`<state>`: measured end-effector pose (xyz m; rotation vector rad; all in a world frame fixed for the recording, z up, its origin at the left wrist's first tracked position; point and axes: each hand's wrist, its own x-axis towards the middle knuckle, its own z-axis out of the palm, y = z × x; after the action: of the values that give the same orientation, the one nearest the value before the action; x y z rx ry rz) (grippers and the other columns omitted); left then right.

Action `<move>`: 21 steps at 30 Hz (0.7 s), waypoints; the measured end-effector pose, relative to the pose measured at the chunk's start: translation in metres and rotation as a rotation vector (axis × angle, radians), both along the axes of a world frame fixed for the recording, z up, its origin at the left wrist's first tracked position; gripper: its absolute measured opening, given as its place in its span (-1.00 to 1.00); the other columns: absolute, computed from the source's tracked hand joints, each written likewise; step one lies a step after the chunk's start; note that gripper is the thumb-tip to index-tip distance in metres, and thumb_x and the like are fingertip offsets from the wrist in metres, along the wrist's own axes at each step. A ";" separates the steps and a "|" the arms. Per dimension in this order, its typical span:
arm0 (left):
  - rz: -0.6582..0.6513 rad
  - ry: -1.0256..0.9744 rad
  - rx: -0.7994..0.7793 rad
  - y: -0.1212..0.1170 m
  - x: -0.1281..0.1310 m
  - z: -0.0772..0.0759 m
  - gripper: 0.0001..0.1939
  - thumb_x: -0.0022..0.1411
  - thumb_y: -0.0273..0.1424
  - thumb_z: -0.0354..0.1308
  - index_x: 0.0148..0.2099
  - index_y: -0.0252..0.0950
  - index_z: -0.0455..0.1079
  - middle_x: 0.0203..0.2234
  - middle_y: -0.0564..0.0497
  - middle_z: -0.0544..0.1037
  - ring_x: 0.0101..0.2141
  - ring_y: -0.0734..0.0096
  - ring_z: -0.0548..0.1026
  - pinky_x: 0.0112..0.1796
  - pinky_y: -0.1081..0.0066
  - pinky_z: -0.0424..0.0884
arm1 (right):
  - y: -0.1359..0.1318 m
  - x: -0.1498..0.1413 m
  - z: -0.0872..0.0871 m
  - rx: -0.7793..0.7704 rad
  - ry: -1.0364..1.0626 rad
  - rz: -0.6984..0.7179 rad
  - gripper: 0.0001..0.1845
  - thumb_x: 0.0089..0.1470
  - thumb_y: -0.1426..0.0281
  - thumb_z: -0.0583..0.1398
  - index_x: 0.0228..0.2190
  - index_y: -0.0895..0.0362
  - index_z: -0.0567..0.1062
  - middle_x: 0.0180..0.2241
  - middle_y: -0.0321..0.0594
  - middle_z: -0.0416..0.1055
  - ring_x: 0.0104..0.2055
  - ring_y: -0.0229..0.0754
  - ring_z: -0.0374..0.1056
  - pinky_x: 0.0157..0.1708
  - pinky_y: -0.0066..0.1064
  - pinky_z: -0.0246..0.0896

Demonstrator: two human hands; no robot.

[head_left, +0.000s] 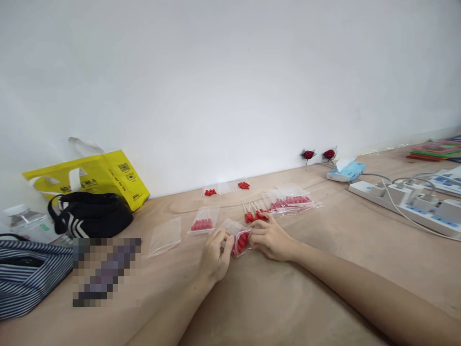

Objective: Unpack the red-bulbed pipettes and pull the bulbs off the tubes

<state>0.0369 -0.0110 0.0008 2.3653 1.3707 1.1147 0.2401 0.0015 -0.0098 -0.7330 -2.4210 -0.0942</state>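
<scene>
A small clear plastic bag (234, 227) with several red-tipped sticks (242, 241) inside lies between my two hands. My left hand (216, 254) grips the bag's left edge, thumb and fingers closed. My right hand (272, 239) is at the bag's right edge with curled fingers, its fingertips partly hidden. Just beyond the right hand's fingers is a loose bunch of red-tipped sticks (252, 215). Filled bags (293, 201) lie in a stack behind it. To the left are another filled bag (203, 220) and a flat, unfilled plastic bag (165, 235).
Small red pieces (210, 192) lie near the wall. At left stand a yellow bag (108, 175), a black pouch (97, 214), a plastic jar (27, 223) and striped cloth (32, 276). At right are a tissue pack (346, 171), dark red flowers (329, 154) and power strips (406, 206) with cables.
</scene>
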 end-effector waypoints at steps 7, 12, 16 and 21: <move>-0.248 0.265 -0.094 0.011 -0.012 0.004 -0.67 0.19 -0.40 -0.10 0.01 -0.26 0.22 -0.03 -0.06 0.35 -0.01 0.29 0.26 0.03 0.20 0.12 | 0.005 0.015 -0.004 -0.323 0.128 0.111 -0.91 -0.03 0.46 0.10 -0.52 0.13 0.39 -0.47 -0.29 0.40 -0.39 -0.30 0.28 -0.24 -0.40 0.10; -0.258 0.310 -0.096 0.005 -0.013 0.004 -0.67 0.16 -0.34 -0.03 -0.01 -0.24 0.27 -0.21 -0.06 0.42 -0.18 0.32 0.35 -0.13 0.28 0.27 | 0.009 0.010 -0.010 -0.377 0.259 -0.185 -0.89 -0.05 0.40 0.14 -0.43 0.11 0.46 -0.48 -0.27 0.43 -0.34 -0.21 0.29 -0.19 -0.32 0.04; -0.270 0.291 -0.106 0.004 -0.016 0.004 -0.74 0.16 -0.36 -0.02 -0.10 -0.26 0.33 -0.35 -0.03 0.43 -0.30 0.36 0.36 -0.22 0.33 0.29 | 0.009 0.006 -0.008 -0.432 0.230 -0.204 -0.87 -0.04 0.38 0.13 -0.44 0.11 0.48 -0.48 -0.27 0.43 -0.36 -0.22 0.26 -0.26 -0.38 0.05; -0.282 0.221 -0.143 0.003 -0.018 0.003 -0.75 0.11 -0.34 0.06 -0.13 -0.26 0.33 -0.30 -0.01 0.45 -0.26 0.36 0.36 -0.21 0.35 0.29 | 0.007 0.002 -0.003 -0.522 0.205 -0.169 -0.81 -0.02 0.31 0.12 -0.51 0.14 0.46 -0.52 -0.30 0.40 -0.41 -0.26 0.23 -0.31 -0.42 0.04</move>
<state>0.0185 -0.0080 0.0039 2.5322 1.0874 0.6757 0.2423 0.0084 -0.0126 -1.1149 -2.1942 0.5385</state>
